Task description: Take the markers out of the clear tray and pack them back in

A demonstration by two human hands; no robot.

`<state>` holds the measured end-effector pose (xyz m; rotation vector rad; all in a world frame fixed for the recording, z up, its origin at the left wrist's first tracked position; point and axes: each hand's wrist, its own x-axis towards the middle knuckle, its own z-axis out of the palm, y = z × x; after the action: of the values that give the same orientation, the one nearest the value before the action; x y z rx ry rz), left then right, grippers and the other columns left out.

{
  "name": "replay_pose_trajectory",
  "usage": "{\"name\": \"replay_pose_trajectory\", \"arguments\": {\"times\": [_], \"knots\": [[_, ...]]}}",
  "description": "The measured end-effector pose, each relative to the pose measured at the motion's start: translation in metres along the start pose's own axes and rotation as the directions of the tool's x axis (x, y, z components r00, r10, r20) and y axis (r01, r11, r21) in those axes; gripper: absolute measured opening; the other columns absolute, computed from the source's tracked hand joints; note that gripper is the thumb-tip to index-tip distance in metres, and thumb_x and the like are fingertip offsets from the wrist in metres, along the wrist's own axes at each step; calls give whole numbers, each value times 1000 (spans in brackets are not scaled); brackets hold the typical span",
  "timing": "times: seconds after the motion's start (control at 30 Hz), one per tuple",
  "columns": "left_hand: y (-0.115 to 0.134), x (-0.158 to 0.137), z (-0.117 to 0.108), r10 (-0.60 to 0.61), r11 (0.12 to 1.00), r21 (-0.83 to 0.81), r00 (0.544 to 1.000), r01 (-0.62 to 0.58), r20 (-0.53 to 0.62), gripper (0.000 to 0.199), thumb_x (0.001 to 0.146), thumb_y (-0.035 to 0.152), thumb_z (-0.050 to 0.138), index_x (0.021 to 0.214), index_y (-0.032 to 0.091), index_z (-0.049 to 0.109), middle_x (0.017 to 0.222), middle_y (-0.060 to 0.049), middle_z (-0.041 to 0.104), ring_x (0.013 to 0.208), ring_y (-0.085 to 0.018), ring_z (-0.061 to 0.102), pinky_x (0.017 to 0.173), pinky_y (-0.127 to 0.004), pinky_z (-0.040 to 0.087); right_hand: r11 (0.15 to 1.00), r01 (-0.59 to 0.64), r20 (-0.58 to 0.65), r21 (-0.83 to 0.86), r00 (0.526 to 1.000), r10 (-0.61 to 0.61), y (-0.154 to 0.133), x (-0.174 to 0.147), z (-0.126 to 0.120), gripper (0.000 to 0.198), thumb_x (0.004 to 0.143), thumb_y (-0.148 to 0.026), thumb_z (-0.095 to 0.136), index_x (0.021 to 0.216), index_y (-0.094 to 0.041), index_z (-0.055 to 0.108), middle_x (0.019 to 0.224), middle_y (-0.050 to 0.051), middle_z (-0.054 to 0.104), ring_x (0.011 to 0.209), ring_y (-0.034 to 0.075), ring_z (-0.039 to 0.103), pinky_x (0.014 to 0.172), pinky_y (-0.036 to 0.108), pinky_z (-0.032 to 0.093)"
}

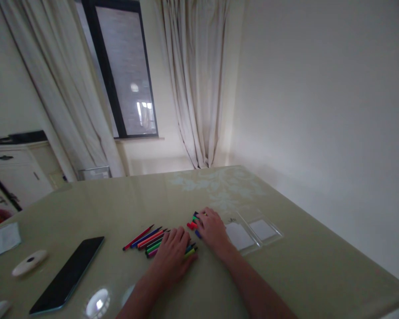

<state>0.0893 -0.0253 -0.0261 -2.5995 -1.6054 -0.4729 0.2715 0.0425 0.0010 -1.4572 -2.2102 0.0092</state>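
Several felt-tip pens (148, 238) of different colours lie side by side on the table, their dark tips pointing away to the right. My left hand (174, 252) rests palm down across the right part of this row, fingers stretched out, and covers some of the pens. Just right of them, small coloured pen caps (193, 226) lie in a loose group. Over these caps is my right hand (213, 229), its fingers spread and slightly bent; some caps are hidden beneath it. A clear plastic case (261, 241) with white inserts lies beside my right hand.
A dark phone or tablet (68, 274) lies on the table (306, 266) to the left. Near it are a pale oval object (29, 262) and a folded paper (2, 240). A round glossy spot shows at the front. A wall (319, 110) borders the right side.
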Motion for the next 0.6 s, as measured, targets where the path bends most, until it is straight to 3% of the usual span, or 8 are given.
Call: {"name": "replay_pose_trajectory", "arguments": {"times": [0.13, 0.23, 0.3, 0.4, 0.6], "knots": [[-6, 3, 6, -38, 999, 25, 998, 36, 53, 25, 97, 40, 58, 115, 22, 60, 124, -10, 63, 116, -31, 56, 101, -49, 39, 964, -227, -35, -139, 974, 225, 30, 4, -34, 19, 98, -23, 53, 99, -18, 71, 105, 11, 69, 103, 24, 61, 88, 33, 42], [-14, 7, 4, -62, 998, 14, 997, 61, 38, 15, 98, 36, 57, 105, 24, 61, 112, -6, 65, 108, -28, 58, 96, -45, 40, 884, -395, -63, -249, 918, 393, 58, 1, -50, 17, 94, -21, 56, 106, -17, 68, 108, 13, 69, 104, 26, 63, 84, 34, 43], [-19, 9, 3, -82, 997, 15, 997, 82, 4, 12, 98, 35, 59, 102, 24, 62, 110, -5, 65, 107, -27, 58, 96, -43, 39, 846, -450, -16, -286, 885, 466, 74, -2, -51, 20, 91, -20, 59, 109, -16, 67, 109, 14, 69, 103, 28, 65, 81, 34, 43], [-25, 11, 1, -115, 993, 8, 993, 115, -13, 9, 96, 33, 61, 98, 24, 62, 108, -4, 65, 106, -26, 58, 94, -41, 40, 834, -477, 53, -276, 859, 509, 88, -5, -43, 19, 90, -18, 58, 106, -16, 68, 111, 15, 68, 101, 26, 66, 75, 32, 44], [-38, 10, -6, -127, 991, -54, 991, 125, -35, 10, 95, 32, 63, 93, 23, 62, 103, -5, 65, 103, -26, 59, 91, -40, 43, 826, -523, 3, -210, 844, 536, 93, 0, -29, 16, 91, -25, 62, 99, -16, 71, 105, 14, 69, 98, 24, 67, 73, 30, 44]]}}
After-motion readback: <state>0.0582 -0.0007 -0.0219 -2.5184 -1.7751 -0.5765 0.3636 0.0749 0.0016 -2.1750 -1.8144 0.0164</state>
